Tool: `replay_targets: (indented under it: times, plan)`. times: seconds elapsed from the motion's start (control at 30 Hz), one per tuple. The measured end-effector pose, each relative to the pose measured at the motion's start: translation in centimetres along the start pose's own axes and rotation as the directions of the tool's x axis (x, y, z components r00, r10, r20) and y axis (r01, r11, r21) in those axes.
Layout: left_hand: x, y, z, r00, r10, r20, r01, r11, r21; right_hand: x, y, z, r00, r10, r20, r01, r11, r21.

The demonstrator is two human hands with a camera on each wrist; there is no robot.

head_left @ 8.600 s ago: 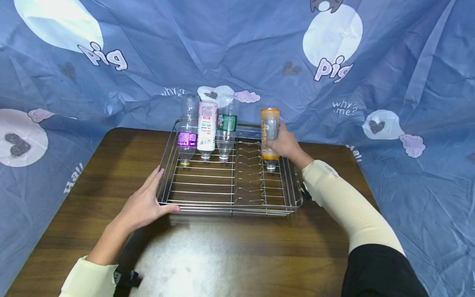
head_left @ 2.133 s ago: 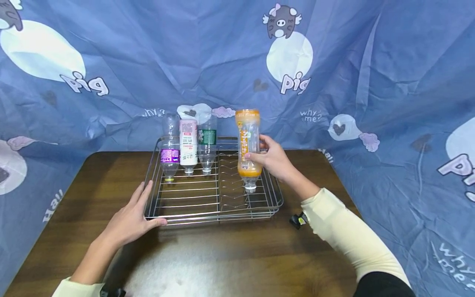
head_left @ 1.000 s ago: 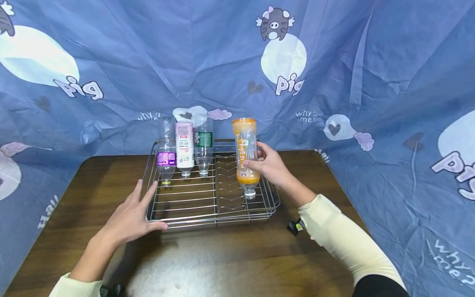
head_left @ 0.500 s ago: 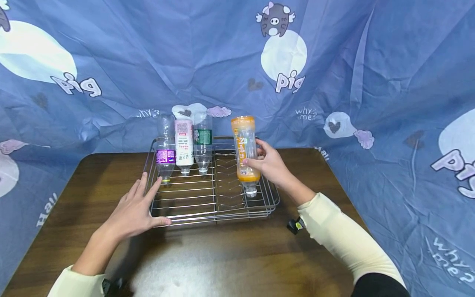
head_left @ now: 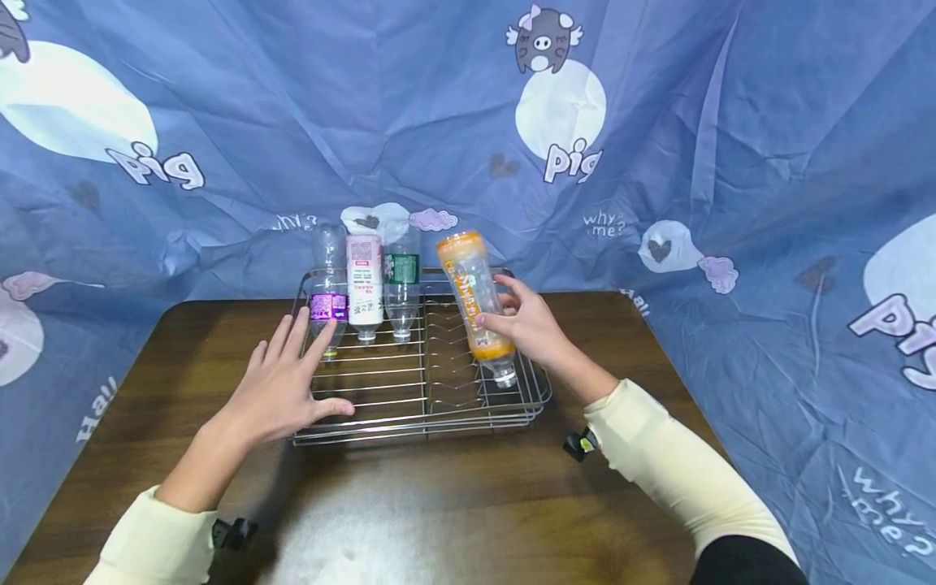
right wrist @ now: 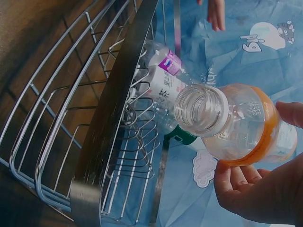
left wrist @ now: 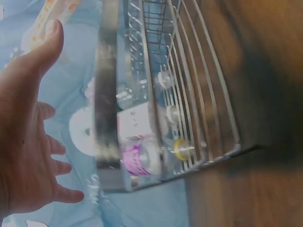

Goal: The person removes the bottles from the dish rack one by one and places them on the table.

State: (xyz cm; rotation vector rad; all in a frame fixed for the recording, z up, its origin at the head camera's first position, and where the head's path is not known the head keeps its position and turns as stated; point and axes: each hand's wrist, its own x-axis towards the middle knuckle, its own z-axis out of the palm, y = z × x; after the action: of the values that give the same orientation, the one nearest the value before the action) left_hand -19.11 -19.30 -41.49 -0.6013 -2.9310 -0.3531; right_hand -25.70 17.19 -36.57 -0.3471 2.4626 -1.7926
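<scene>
In the head view my right hand (head_left: 528, 322) grips an orange-labelled plastic bottle (head_left: 471, 296), neck down, its base tilted to the left over the right part of the wire dish rack (head_left: 380, 422). The right wrist view shows the uncapped mouth of this bottle (right wrist: 199, 111) pointing at the camera. My left hand (head_left: 281, 382), fingers spread, hovers by the rack's left front corner; in the left wrist view the palm (left wrist: 28, 151) holds nothing. Upside down at the rack's back left stand a purple-labelled bottle (head_left: 328, 307), a pink-and-white bottle (head_left: 364, 280) and a green-labelled bottle (head_left: 401, 270).
The rack sits on a brown wooden table (head_left: 468, 504). Behind the table hangs a blue cloth (head_left: 439, 97) printed with pigs and hearts. A black wrist camera (head_left: 581, 444) shows beneath the right sleeve.
The right hand has lifted the orange-labelled bottle from the rack's right side, moved it left and tilted its base leftward. The left hand has let go of the rack corner and risen.
</scene>
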Motion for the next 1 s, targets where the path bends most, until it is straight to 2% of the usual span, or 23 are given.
replay_targets:
  times: [0.2, 0.5, 0.73, 1.0]
  plan:
    - [1.5, 1.2, -1.2, 0.996, 0.07, -0.061, -0.067, 0.997, 0.047, -0.3, -0.1, 0.4, 1.0, 0.004, 0.016, -0.004, 1.0, -0.015]
    - [3.3, 2.7, -3.0, 0.987, 0.105, -0.123, -0.092, 0.99, 0.112, -0.7, -1.0, 0.6, 0.999, -0.015, 0.042, 0.018, 0.998, -0.065]
    - [3.7, 3.1, -3.5, 0.981, 0.127, -0.146, -0.107, 0.985, 0.138, -1.0, -1.6, 0.9, 0.998, -0.039, 0.054, 0.043, 0.996, -0.078]
    - [3.7, 3.2, -3.7, 0.981, 0.125, -0.15, -0.101, 0.982, 0.16, -1.1, -1.6, 1.0, 0.995, -0.063, 0.082, 0.075, 0.986, -0.152]
